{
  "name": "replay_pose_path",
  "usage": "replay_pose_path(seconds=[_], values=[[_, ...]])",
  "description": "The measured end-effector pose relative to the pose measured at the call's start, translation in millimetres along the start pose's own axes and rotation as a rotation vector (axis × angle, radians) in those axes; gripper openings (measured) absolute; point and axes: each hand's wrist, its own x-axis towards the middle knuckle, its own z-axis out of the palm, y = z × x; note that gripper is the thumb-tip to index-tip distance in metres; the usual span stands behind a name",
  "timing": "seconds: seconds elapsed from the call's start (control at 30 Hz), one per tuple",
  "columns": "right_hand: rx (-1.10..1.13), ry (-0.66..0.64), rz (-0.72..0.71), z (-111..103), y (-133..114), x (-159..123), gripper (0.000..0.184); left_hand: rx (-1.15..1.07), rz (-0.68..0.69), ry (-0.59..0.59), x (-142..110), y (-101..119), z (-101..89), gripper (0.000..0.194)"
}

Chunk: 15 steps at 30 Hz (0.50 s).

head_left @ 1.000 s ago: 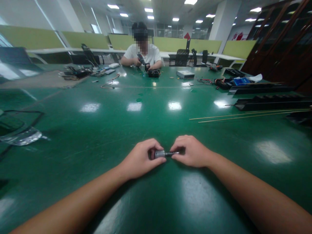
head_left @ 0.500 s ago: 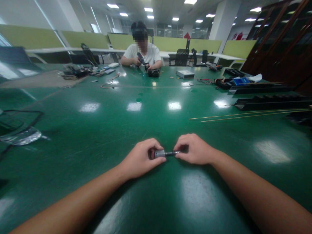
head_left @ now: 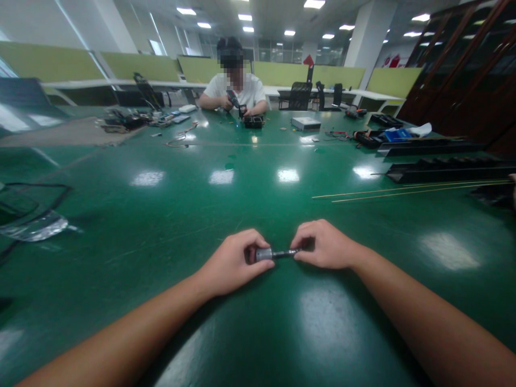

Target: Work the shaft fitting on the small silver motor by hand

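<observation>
Low over the green table, my left hand (head_left: 236, 260) is closed around a small grey cylinder with a thin metal shaft (head_left: 264, 254). Thumb and fingers pinch the cylinder's body, and its dark reddish rear end is partly hidden in the palm. The shaft points right, lying roughly level. At its far tip, the thumb and fingertips of my right hand (head_left: 322, 244) pinch the end of the shaft. Those fingers cover the very tip, so I cannot tell whether a separate small piece sits there.
Across the green table (head_left: 258, 177), a person (head_left: 234, 88) holds a power drill (head_left: 233, 99) over a black part (head_left: 253, 122). Thin rods (head_left: 363, 194) and black metal channels (head_left: 443, 169) lie at right. A clear plastic item (head_left: 38, 226) is at left. A white box (head_left: 306, 123) stands farther back.
My right hand has shifted slightly right and up, and a little more of the shaft shows. My left hand stays put. Part of another hand appears at the right edge.
</observation>
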Motion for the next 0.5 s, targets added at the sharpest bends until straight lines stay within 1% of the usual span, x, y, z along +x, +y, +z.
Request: replay_pose_path(seconds=[0.5], values=[[0.037,-0.042,0.086,-8.1,7.4,-2.2,0.01,-0.003,0.002,0.0,-0.4,-1.9,0.6,0.022]])
